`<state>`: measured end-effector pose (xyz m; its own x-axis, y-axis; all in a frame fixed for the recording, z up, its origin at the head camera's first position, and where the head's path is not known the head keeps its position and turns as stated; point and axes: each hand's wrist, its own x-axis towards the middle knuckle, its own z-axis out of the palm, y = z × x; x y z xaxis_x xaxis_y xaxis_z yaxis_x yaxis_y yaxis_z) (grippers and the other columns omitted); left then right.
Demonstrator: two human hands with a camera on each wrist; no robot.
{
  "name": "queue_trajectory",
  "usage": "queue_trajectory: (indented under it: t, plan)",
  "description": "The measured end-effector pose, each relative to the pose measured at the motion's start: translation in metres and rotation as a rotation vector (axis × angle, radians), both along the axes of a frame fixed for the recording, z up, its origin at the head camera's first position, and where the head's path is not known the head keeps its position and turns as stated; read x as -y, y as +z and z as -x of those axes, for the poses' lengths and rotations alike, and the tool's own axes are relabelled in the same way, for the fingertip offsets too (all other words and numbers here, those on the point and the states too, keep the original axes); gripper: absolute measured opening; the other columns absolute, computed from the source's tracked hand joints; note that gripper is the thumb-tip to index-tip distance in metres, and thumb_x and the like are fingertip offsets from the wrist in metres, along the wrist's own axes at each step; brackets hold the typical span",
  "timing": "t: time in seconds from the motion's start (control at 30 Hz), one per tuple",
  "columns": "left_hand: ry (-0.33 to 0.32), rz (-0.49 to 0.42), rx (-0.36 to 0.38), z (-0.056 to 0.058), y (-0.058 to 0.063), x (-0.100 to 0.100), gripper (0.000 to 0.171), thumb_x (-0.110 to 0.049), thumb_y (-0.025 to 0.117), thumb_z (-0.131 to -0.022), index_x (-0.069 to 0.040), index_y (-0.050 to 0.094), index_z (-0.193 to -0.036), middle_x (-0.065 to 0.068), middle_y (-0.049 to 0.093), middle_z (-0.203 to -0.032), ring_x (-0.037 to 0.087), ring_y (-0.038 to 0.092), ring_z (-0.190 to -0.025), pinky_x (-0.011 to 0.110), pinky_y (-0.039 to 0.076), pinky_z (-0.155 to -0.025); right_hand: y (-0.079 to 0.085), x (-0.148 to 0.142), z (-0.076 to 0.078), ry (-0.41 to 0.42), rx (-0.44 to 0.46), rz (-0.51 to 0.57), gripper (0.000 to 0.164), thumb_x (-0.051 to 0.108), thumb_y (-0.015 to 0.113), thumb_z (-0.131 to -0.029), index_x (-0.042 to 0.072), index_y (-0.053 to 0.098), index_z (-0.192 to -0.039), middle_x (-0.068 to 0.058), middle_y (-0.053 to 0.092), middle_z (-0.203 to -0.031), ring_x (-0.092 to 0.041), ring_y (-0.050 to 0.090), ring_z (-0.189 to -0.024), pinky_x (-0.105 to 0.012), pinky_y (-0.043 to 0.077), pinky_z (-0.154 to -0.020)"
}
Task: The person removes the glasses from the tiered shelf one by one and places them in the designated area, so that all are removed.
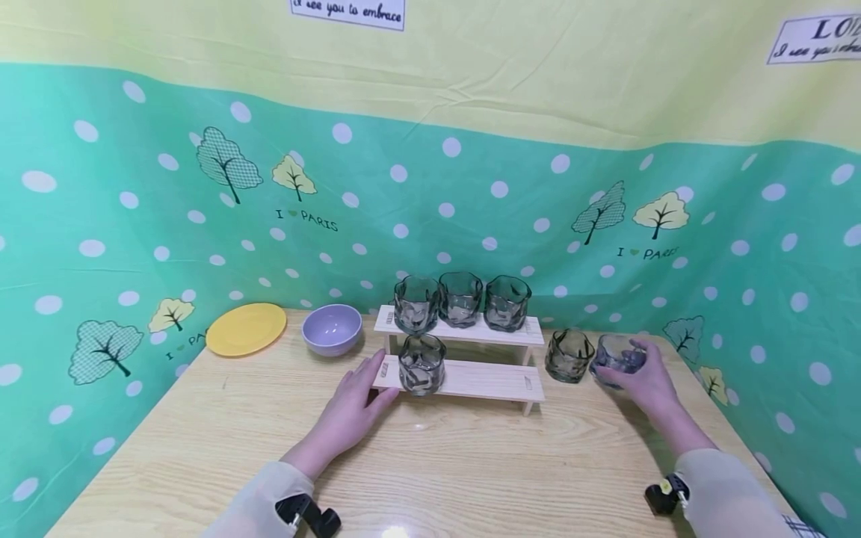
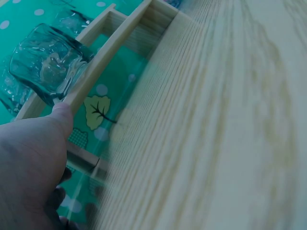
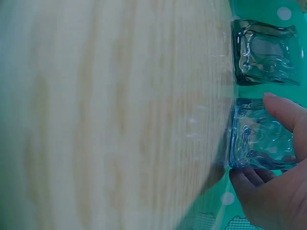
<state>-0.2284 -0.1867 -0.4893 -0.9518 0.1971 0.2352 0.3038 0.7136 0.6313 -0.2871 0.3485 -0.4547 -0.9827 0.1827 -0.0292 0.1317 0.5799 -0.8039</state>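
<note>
I get free surface (image 1: 484, 459) in front of the lower shelf (image 1: 487, 379), passable. Smoky glass (image 1: 569, 356) blocks between shelf end and blue glass (image 1: 617, 357); lavender bowl (image 1: 332, 330), yellow plate (image 1: 246, 329) obstruct back left.

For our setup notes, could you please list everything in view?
Table: 1, pale wood, underneath
Plate: 1, yellow, back left
Bowl: 1, purple, right of plate
Shelves: 2, pale wood, stepped, back centre
Shelf glasses: 4, grey, three upper, one lower
Lone glass: 1, grey-brown, right of shelves
Held glass: 1, bluish, far right
Backdrop: 1, green and yellow, behind table
Wrist devices: 2, black, at wrists
Checked fabric: 1, blue-white, lower right edge
Sleeves: 2, off-white, on forearms
Left hand: 1, bare, at lower shelf's left end
Right hand: 1, bare, gripping held glass
</note>
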Motion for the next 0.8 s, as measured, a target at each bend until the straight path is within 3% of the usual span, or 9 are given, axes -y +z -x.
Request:
queue_trajectory:
  t: [0.2, 0.4, 0.63, 0.8]
  plan:
    - [-0.006, -0.005, -0.004, 0.000, 0.000, 0.000, 0.081, -0.043, 0.065, -0.112, -0.007, 0.028, -0.175, 0.022, 0.035, -0.175, 0.046, 0.030, -0.163, 0.064, 0.015, -0.134, 0.001, 0.002, -0.001, 0.017, 0.002, -0.014, 0.124, 0.031, 0.089, -0.097, 0.002, -0.004, -0.175, -0.046, 0.012, -0.171, -0.068, 0.022, -0.153, -0.077, 0.024, -0.125]
    - [-0.006, -0.008, -0.031, 0.000, -0.001, -0.001, 0.081, -0.041, 0.066, -0.112, -0.004, 0.029, -0.174, 0.024, 0.036, -0.174, 0.048, 0.032, -0.161, 0.066, 0.017, -0.133, 0.004, 0.000, -0.003, 0.026, -0.050, -0.048, 0.137, 0.035, 0.095, -0.091, 0.004, -0.009, -0.175, -0.041, 0.000, -0.175, -0.070, 0.015, -0.155, -0.082, 0.020, -0.123]
    - [-0.006, 0.003, 0.014, 0.001, 0.000, 0.000, 0.082, -0.044, 0.064, -0.113, -0.008, 0.026, -0.176, 0.021, 0.033, -0.176, 0.044, 0.028, -0.164, 0.062, 0.014, -0.135, 0.027, 0.013, -0.014, 0.021, -0.142, -0.096, 0.133, 0.043, 0.092, -0.092, 0.010, -0.005, -0.177, -0.036, 0.002, -0.178, -0.068, 0.015, -0.156, -0.085, 0.023, -0.120]
    - [-0.004, 0.002, 0.007, 0.001, -0.001, 0.000, 0.083, -0.045, 0.065, -0.112, -0.008, 0.026, -0.176, 0.022, 0.034, -0.176, 0.045, 0.030, -0.163, 0.063, 0.014, -0.135, 0.047, 0.034, -0.028, 0.032, -0.228, -0.115, 0.126, 0.042, 0.091, -0.094, 0.011, 0.004, -0.178, -0.033, 0.009, -0.179, -0.064, 0.016, -0.159, -0.083, 0.022, -0.122]
